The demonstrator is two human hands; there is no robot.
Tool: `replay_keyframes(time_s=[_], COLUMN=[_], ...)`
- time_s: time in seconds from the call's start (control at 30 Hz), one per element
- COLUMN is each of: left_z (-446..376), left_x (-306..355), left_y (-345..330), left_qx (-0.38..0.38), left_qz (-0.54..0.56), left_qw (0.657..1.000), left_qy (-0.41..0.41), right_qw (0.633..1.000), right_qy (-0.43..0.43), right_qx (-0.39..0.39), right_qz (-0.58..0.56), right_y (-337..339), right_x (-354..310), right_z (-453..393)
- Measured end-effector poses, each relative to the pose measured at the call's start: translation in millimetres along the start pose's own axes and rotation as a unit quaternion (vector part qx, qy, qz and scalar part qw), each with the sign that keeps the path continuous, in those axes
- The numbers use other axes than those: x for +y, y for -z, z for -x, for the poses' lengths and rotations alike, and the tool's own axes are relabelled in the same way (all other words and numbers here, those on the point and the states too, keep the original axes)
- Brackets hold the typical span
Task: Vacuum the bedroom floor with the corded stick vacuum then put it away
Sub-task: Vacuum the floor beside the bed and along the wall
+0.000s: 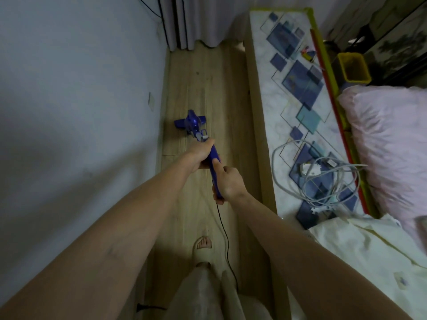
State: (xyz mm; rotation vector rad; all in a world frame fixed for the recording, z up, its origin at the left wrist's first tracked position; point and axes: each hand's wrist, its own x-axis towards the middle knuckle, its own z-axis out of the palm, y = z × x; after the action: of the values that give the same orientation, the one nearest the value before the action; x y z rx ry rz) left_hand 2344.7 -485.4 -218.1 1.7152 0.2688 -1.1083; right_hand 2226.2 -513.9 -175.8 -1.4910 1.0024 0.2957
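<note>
A blue stick vacuum point(193, 124) stands on the wooden floor point(203, 84) in the narrow strip between the wall and the bed, with its floor head close to the wall. My left hand point(199, 155) grips the upper part of the blue handle. My right hand point(227, 181) grips the handle's rear end just behind it, thumb laid along the top. The black power cord point(225, 234) hangs from the handle's end and trails back along the floor past my sandalled foot point(203, 248).
The pale wall point(80, 88) runs along the left. A grey curtain point(196, 19) closes the far end. On the right is the bed point(295, 93) with a patterned mattress, a tangle of grey cables with a white adapter point(318, 172), a pink quilt point(388, 144) and a yellow bin point(352, 65).
</note>
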Motion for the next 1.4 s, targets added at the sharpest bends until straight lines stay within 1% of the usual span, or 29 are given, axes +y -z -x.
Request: replay_keyframes(time_s=[0.13, 0.33, 0.47, 0.67, 0.8, 0.93, 1.03, 1.17, 1.27, 1.4], left_z=[-10.5, 6.3, 38.7, 97.3, 134.7, 162.6, 168.2, 166.1, 153.5, 126.3], left_x=[5.5, -7.8, -24.0, -59.3, -70.4, -79.4, -90.9, -97.4, -96.3, -83.6], left_y=[-7.1, -26.4, -40.1, -54.8, -50.4, -43.1, -43.4, -49.5, -52.0, -51.7], left_qx=[0.0, 0.003, -0.01, -0.038, -0.073, -0.083, -0.077, -0.077, -0.073, -0.061], left_qz=[-0.012, -0.012, 0.014, 0.006, -0.021, -0.052, -0.054, -0.049, -0.056, -0.038], left_qw=[1.0, 1.0, 1.0, 0.999, 0.996, 0.994, 0.994, 0.995, 0.995, 0.997], left_qy=[0.003, -0.005, 0.006, 0.01, 0.047, 0.049, 0.05, 0.049, 0.046, 0.035], right_qw=[1.0, 1.0, 1.0, 1.0, 1.0, 0.998, 0.999, 0.998, 0.997, 0.998], right_qy=[-0.012, -0.007, 0.006, -0.006, -0.024, -0.021, -0.006, -0.01, -0.012, -0.011], right_qx=[0.005, 0.012, 0.001, -0.003, -0.016, -0.016, -0.004, 0.0, -0.004, 0.005], right_qz=[-0.014, 0.005, 0.026, 0.018, -0.013, -0.056, -0.052, -0.068, -0.071, -0.065], right_y=[7.7, 27.7, 44.1, 57.7, 54.7, 44.6, 38.6, 41.5, 42.7, 42.7], right_x=[-5.5, 8.7, 24.2, 49.3, 57.0, 65.0, 78.0, 89.6, 89.9, 77.8], right_z=[-6.1, 14.6, 47.9, 118.9, 161.2, 187.3, 193.2, 189.1, 178.6, 154.5])
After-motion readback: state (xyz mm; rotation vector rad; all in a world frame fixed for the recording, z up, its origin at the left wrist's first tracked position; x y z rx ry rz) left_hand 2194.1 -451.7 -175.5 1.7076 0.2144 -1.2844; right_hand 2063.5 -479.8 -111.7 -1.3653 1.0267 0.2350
